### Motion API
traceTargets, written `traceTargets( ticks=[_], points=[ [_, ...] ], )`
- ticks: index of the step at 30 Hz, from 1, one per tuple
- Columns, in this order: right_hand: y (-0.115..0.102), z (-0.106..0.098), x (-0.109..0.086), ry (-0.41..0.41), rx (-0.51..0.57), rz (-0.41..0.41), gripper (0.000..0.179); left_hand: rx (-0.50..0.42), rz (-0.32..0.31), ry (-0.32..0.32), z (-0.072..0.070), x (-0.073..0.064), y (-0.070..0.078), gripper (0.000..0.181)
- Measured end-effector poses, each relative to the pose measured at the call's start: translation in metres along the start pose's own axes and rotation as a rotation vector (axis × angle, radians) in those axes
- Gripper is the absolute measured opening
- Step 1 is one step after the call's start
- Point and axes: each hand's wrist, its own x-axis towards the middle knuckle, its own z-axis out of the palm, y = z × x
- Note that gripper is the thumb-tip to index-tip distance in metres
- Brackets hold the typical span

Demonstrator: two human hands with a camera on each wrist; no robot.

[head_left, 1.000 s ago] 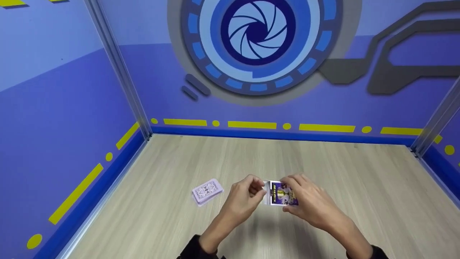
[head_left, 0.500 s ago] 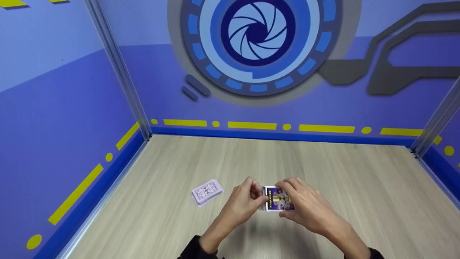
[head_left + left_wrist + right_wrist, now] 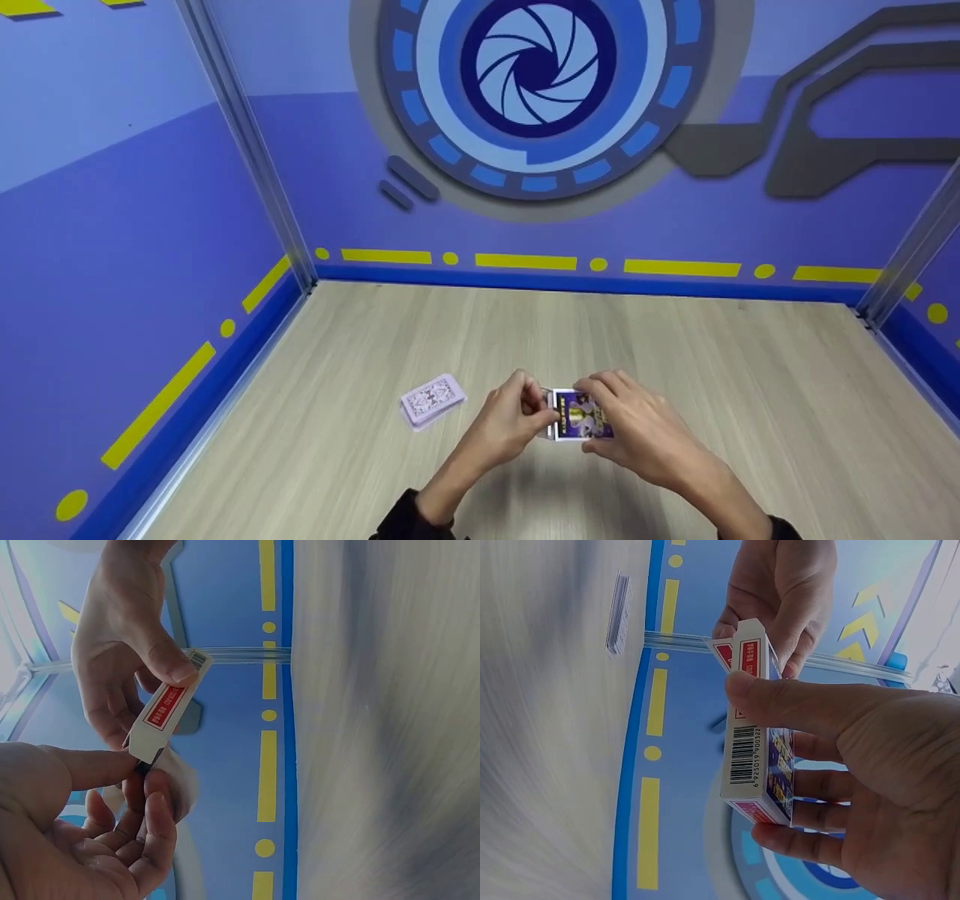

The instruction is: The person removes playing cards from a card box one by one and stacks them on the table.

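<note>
Blue walls (image 3: 315, 165) border a wooden table (image 3: 375, 337) bearing stacked cards (image 3: 433, 398). Above the table, the right hand (image 3: 649, 427) grips a small box (image 3: 583, 415); the left hand (image 3: 508, 421) pinches what seems its end flap (image 3: 723, 652).

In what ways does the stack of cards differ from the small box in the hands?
The stack of cards lies flat on the table, while the box is held above it in the right hand. The stack shows a pale, patterned back; the box has a dark purple picture with yellow. Both look rectangular.

Small white-edged purple box (image 3: 576, 416), end flap (image 3: 723, 654) out, held aloft
</note>
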Motion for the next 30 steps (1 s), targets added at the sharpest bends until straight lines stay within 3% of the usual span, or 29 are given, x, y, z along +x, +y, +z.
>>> traceTargets(
  ticks=[7,14,19,23,26,30],
  points=[
    [0.0,0.0,0.001,0.012,-0.019,-0.013,0.074,-0.085,-0.027,-0.031,-0.001,0.001,-0.001,0.022],
    [0.003,0.0,0.001,0.012,-0.029,0.01,0.074,-0.054,0.012,0.027,-0.003,0.002,0.001,0.026],
    [0.008,-0.001,0.001,0.025,-0.026,0.02,0.073,0.054,0.096,0.055,-0.008,0.003,0.003,0.035],
    [0.011,-0.003,0.001,0.029,-0.017,0.039,0.071,0.205,0.14,0.072,-0.014,0.003,0.004,0.044],
    [0.012,-0.005,0.001,0.033,-0.016,0.052,0.07,0.313,0.142,0.072,-0.018,0.002,0.008,0.046],
    [0.012,-0.005,0.002,0.034,-0.017,0.068,0.068,0.39,0.119,0.048,-0.023,-0.001,0.011,0.042]
  ],
)
